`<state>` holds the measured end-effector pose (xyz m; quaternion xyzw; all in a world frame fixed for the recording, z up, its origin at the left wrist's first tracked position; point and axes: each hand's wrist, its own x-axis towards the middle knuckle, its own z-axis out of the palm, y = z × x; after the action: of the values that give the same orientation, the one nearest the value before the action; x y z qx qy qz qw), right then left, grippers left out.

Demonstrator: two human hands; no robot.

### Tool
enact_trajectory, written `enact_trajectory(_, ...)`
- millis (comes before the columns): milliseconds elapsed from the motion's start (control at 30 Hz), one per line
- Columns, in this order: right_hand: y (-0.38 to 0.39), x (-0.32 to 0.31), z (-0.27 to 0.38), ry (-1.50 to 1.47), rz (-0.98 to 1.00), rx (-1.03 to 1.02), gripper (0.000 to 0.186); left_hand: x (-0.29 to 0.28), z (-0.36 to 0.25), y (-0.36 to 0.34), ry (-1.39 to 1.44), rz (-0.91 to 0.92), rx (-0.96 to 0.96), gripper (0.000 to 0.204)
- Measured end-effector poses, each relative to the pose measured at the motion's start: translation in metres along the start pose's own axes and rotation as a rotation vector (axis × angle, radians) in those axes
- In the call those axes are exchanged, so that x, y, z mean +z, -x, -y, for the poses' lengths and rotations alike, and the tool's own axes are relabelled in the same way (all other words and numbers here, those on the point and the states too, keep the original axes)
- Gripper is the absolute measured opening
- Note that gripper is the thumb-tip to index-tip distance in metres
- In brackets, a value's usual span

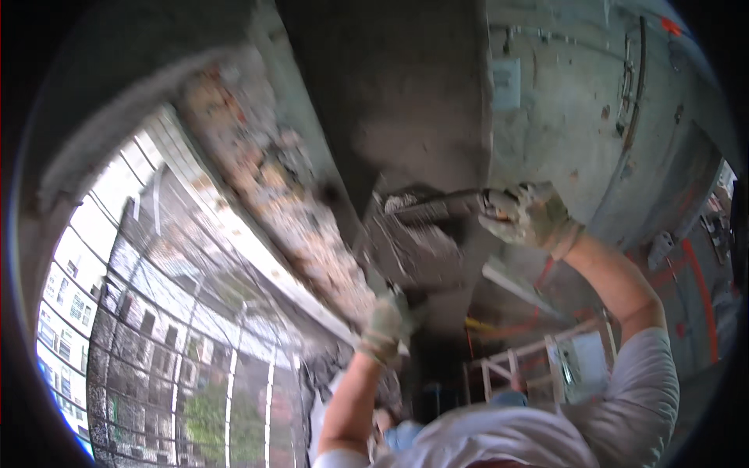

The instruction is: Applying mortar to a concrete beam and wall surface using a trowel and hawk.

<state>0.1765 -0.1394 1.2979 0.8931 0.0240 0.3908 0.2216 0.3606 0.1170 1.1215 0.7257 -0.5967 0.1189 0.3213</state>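
Note:
My right hand [538,218], in a pale glove, is closed around the end of a mortar-covered plastering trowel [449,205]. Wet grey mortar [417,253] lies thick and ridged around and below the tool, and what supports it is hard to tell. Lower and to the left, my gloved left hand [384,324] is raised with its fingers curled, close to the lower edge of the mortar. What it grips is blurred and mostly hidden. Above both hands rises a band of smooth, dark grey plaster [421,117].
To the left, a rough broken masonry edge [289,195] runs beside a pale frame [234,242] and a barred opening with buildings outside. A bare concrete wall [562,117] with pipes stands right. Below are a wooden frame [538,363] and orange strips [698,288].

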Motion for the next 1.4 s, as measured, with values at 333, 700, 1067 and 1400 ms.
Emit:
enact_trajectory(333,-0.208,0.003,0.007,-0.180,-0.381,0.264,0.038,0.006,-0.078,0.026,1.321,0.196,-0.967,0.021)
enact_trajectory(700,-0.316,-0.014,-0.065,-0.911,0.051,0.882,0.064,0.014,-0.049,0.011,1.341,0.127,-1.024,0.022)
enact_trajectory(1067,-0.201,0.042,-0.056,-1.151,-0.053,0.777,0.088,0.005,-0.040,0.008,1.327,0.152,-1.029,0.022)
enact_trajectory(1400,-0.313,-0.005,0.033,-1.340,0.070,0.949,0.055,0.013,-0.034,0.005,1.368,0.154,-1.013,0.024)
